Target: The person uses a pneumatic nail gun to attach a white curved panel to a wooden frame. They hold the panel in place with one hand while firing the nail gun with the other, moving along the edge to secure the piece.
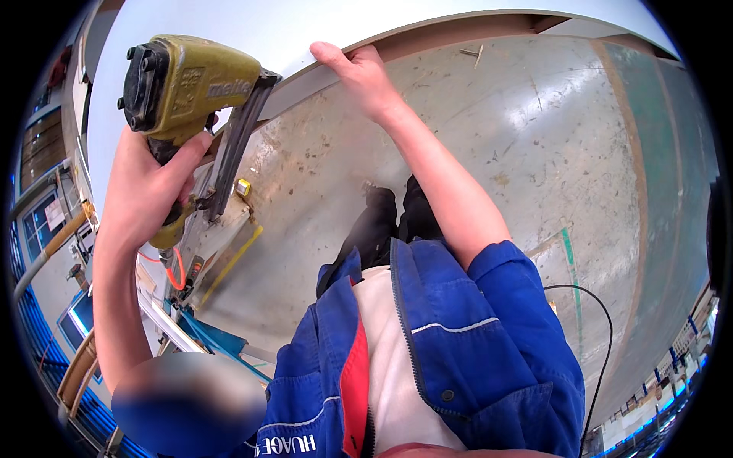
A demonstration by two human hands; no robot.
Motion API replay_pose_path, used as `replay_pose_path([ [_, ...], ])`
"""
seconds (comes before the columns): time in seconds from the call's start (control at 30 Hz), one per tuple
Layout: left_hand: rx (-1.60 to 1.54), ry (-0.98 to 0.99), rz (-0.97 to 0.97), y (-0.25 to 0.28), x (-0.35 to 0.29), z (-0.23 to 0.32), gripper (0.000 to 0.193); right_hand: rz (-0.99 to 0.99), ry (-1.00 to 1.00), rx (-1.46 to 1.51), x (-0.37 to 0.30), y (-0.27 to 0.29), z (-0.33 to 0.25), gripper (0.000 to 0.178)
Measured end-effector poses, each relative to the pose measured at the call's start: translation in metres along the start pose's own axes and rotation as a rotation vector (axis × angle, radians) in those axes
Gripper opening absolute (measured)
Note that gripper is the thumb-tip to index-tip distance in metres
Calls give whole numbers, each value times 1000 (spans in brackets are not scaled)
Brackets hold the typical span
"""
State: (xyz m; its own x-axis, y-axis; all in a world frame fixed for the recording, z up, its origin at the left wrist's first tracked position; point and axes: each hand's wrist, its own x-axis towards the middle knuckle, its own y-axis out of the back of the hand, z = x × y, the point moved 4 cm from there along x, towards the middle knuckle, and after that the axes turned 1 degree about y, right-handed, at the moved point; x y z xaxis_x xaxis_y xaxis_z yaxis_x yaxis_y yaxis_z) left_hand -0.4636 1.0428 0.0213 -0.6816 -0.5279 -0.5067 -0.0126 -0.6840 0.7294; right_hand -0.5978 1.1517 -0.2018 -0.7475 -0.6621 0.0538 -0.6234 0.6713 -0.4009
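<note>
My left hand (145,183) is wrapped round the handle of an olive-yellow nail gun (206,80) with a black cap and a long dark magazine. The gun is held up beside the edge of a large white panel (305,27), its nose end over the panel's border. My right hand (359,76) grips that same edge further right, with the thumb on the top face and the other fingers curled underneath, partly hidden. An orange air hose (179,275) hangs from the base of the gun's handle.
Below the panel lies a scuffed grey floor (489,145) with a small bit of debris (475,55). A small yellow item (243,186) sits on a ledge left of my legs. A black cable (607,317) curves at right. Shelving and equipment line the left side.
</note>
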Motion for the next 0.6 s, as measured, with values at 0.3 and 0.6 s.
replay_pose_path([
  [0.3, 61, 17, 65, -9, -8, 6, 24, 50, 78, -26, 2, -1, 13, 51],
  [0.6, -55, 53, 47, 1, -11, -21, 19, 24, 60, -120, 8, 8, 17, 55],
])
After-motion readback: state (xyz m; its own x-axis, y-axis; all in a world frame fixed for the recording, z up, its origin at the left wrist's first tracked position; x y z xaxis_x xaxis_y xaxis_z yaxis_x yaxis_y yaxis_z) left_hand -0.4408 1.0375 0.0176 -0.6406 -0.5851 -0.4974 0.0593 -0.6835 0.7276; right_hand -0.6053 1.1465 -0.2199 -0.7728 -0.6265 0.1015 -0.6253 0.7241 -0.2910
